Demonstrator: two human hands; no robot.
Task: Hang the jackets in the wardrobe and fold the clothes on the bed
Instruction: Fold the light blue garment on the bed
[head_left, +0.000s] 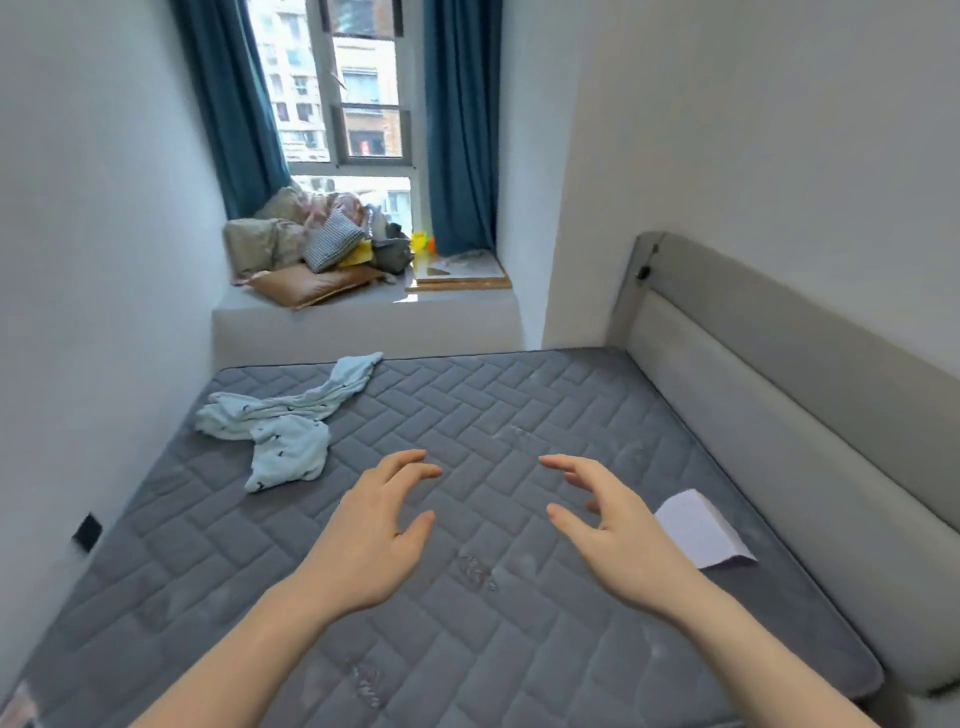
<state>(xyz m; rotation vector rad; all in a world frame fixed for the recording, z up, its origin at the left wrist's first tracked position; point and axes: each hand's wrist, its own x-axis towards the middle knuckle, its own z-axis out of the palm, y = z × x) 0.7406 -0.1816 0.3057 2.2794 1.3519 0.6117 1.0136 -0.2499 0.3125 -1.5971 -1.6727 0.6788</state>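
Both hands are empty rn. Left hand (382, 525) and right hand (613, 519) are held out over the middle of the bed (519, 649), fingers spread and loosely bent, palms facing each other, not touching anything afaict.

Nearest thing to fold is the light blue garment (283, 423), crumpled on the far left part of the mattress, just up-left of the left hand. It's got small dark prints on it and one long bit trailing off toward the far edge of the bed. Looks like thin soft cotton, prob pajamas or similar, so super light and floppy, no stiffness at all. IMO best to pinch it at a hem or waistband w/ both hands and shake it flat first, bc grabbing the bunched middle just drags the whole wad along.

On the right side, right next to the right hand, there's a pale lilac folded piece (701, 530) lying flat near the headboard (779, 395), looks already done.

Further back, window ledge (363, 312) has a pile of cushions and fabric (317, 244), teal curtains either side. No jackets or wardrobe in view.
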